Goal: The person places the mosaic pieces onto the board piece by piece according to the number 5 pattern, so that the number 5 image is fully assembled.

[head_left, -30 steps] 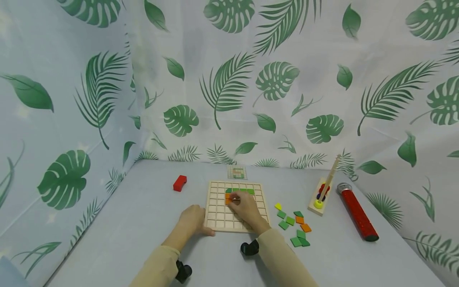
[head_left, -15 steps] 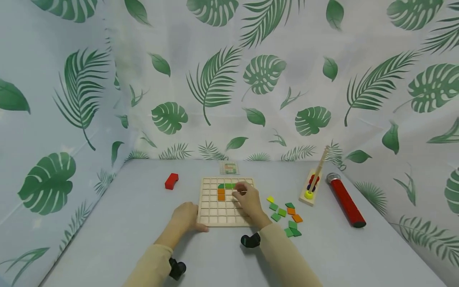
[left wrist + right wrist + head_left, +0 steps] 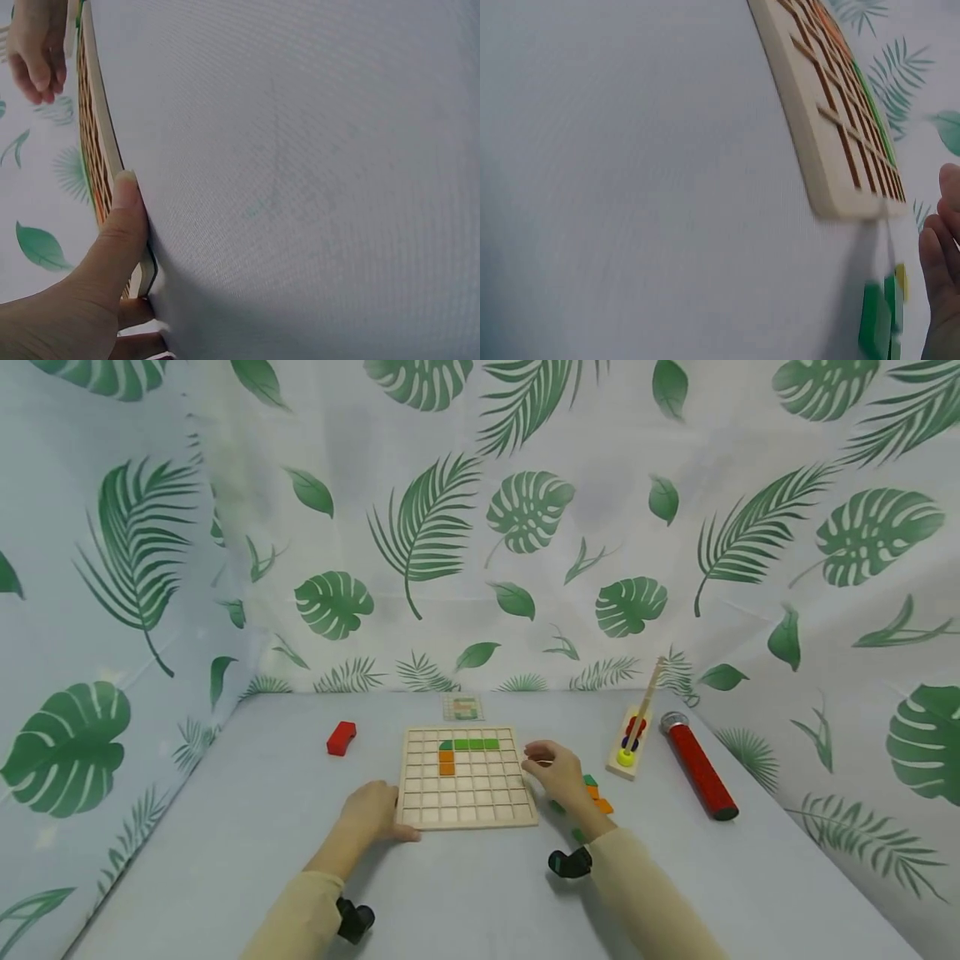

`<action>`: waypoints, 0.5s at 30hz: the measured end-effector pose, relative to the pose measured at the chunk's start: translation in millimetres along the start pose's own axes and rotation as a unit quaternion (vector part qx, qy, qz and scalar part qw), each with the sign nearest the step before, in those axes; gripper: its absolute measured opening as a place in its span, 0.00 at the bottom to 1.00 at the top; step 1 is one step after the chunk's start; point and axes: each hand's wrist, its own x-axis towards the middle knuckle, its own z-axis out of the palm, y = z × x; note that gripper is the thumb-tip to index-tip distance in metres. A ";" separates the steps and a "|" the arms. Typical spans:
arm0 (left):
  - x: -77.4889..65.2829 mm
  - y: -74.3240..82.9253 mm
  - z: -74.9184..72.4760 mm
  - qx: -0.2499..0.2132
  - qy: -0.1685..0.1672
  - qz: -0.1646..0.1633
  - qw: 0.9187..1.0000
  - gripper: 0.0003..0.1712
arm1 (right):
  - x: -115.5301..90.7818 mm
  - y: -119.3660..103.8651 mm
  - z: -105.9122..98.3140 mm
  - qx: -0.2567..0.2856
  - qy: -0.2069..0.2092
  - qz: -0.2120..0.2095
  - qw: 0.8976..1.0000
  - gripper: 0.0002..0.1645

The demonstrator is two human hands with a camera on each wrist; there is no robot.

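Note:
A square wooden grid board lies on the table. Set in it are a row of green tiles, the leftmost darker with a cut corner, and two orange tiles beneath its left end. My left hand grips the board's near left corner; its thumb presses the front edge in the left wrist view. Just past the board's right edge, my right hand hovers with loosely bent fingers and nothing between them. It partly hides the loose tiles, among them an orange tile and a green tile.
Behind the board lies a small pattern card. A red notched block sits at the left. On the right stand a wooden base with colored beads and a slanting stick, and a red tube with a silver end.
My right hand has left the orange tiles and moved right across the board, off its right edge toward the loose tiles. The left hand keeps its grip. The head view has shifted slightly.

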 end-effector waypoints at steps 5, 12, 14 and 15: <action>1.3 -1.1 0.1 0.004 0.003 0.003 1.000 0.38 | -12.5 11.2 -20.7 -0.007 -0.004 0.019 1.000 0.16; -0.8 1.6 -1.5 0.011 0.000 0.003 1.000 0.36 | -26.9 30.1 -46.0 -0.059 0.014 0.039 0.997 0.15; -1.4 2.4 -2.4 0.012 -0.001 0.003 1.000 0.36 | -30.6 32.7 -54.1 -0.063 0.018 0.044 0.997 0.14; -1.6 2.8 -2.9 0.011 -0.001 0.003 1.000 0.36 | -32.5 33.8 -58.0 -0.066 0.019 0.045 0.997 0.14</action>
